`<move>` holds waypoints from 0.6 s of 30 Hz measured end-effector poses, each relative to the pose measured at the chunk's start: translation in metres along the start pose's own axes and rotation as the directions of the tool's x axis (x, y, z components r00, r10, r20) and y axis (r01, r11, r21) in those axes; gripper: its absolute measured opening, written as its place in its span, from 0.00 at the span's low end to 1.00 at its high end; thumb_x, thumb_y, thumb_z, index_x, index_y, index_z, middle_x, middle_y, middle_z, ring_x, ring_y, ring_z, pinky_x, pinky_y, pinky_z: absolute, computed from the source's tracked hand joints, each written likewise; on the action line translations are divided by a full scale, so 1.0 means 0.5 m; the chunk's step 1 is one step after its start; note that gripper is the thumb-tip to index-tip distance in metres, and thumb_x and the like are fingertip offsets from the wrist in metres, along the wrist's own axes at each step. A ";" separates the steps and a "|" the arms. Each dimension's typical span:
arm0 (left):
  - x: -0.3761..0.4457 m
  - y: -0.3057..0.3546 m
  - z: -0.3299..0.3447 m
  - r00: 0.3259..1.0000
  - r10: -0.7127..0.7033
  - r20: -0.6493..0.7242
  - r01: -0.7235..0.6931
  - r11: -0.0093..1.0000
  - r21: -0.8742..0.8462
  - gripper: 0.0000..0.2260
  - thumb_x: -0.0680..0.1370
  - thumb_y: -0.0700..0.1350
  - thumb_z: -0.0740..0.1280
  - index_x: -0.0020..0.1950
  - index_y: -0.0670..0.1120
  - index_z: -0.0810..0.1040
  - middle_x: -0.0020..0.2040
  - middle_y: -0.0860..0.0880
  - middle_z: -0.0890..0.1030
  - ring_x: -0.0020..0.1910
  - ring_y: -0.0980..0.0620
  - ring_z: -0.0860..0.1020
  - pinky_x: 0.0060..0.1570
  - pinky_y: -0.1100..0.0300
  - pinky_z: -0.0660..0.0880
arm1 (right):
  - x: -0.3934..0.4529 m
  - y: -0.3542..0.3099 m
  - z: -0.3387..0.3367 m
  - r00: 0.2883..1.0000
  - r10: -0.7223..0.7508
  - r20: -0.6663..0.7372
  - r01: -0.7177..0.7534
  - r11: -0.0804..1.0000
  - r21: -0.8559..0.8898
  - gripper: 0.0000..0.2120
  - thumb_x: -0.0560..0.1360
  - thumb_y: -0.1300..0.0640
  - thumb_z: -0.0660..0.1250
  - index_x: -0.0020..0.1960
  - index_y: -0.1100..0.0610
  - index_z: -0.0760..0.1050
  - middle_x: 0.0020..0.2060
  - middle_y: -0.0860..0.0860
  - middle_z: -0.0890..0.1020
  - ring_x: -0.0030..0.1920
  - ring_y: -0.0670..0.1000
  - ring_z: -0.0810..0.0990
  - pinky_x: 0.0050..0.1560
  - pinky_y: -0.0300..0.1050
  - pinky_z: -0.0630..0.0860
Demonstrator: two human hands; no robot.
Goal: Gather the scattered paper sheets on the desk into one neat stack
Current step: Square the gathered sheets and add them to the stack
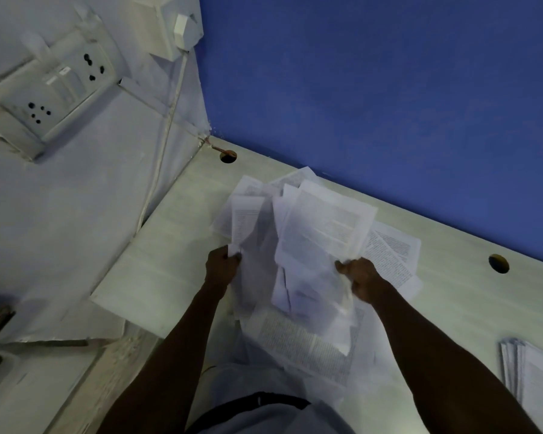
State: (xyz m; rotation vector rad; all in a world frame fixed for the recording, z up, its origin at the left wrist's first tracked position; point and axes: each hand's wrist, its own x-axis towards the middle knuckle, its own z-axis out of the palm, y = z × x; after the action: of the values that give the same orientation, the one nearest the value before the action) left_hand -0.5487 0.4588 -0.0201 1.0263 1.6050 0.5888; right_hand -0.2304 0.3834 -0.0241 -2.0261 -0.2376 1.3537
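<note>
Under lifted sheets (320,233), desk (170,270) half-hidden

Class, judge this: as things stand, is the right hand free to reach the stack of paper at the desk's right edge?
Probably not yet. The right hand grips a bundle of loose sheets, so it is occupied, though the bare desk between it and the stack leaves the path open.

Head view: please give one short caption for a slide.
Both hands, left hand and right hand, gather loose paper sheets above a pale desk.
</note>
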 end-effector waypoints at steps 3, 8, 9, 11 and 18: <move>0.001 0.022 0.006 0.984 0.168 -0.063 -0.159 0.978 0.134 0.08 0.80 0.38 0.65 0.53 0.39 0.85 0.44 0.40 0.85 0.40 0.47 0.79 0.45 0.53 0.76 | -0.014 0.030 0.002 1.000 -0.013 0.017 0.013 1.000 0.001 0.13 0.76 0.66 0.74 0.59 0.69 0.77 0.54 0.63 0.82 0.55 0.63 0.82 0.56 0.57 0.80; -0.002 0.071 0.006 0.942 0.286 -0.173 -0.275 0.958 0.086 0.08 0.79 0.36 0.68 0.54 0.33 0.83 0.41 0.48 0.83 0.42 0.52 0.79 0.47 0.58 0.76 | -0.009 0.025 0.025 1.000 -0.015 0.010 0.017 0.990 -0.142 0.06 0.77 0.61 0.72 0.45 0.56 0.75 0.56 0.63 0.80 0.50 0.57 0.81 0.60 0.56 0.81; 0.002 0.079 0.002 0.938 0.266 -0.224 -0.265 0.964 0.033 0.07 0.79 0.35 0.68 0.46 0.30 0.81 0.34 0.50 0.79 0.36 0.53 0.75 0.42 0.59 0.73 | -0.014 0.019 0.028 1.000 -0.014 -0.005 0.013 0.985 -0.170 0.05 0.77 0.62 0.71 0.46 0.58 0.74 0.54 0.62 0.78 0.48 0.56 0.79 0.56 0.53 0.80; 0.013 0.101 -0.015 0.887 0.265 -0.378 -0.282 0.959 0.012 0.14 0.77 0.35 0.67 0.31 0.40 0.72 0.27 0.48 0.71 0.29 0.49 0.69 0.37 0.57 0.67 | -0.014 0.019 0.029 1.000 -0.007 -0.023 0.002 0.977 -0.213 0.10 0.78 0.65 0.70 0.57 0.66 0.76 0.53 0.59 0.74 0.46 0.54 0.75 0.48 0.48 0.75; 0.006 0.179 -0.080 0.797 0.349 -0.494 -0.406 0.914 -0.010 0.15 0.78 0.44 0.71 0.34 0.40 0.76 0.30 0.50 0.73 0.27 0.60 0.67 0.32 0.68 0.63 | -0.039 0.014 0.027 0.991 -0.072 0.113 0.053 0.985 0.165 0.17 0.75 0.66 0.74 0.64 0.65 0.78 0.62 0.61 0.83 0.61 0.63 0.82 0.66 0.64 0.77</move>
State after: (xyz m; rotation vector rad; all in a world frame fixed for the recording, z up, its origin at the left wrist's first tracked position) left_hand -0.5586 0.5116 0.0617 1.1844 1.7713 1.2855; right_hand -0.2522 0.3745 -0.0170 -1.7925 -0.2342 1.4095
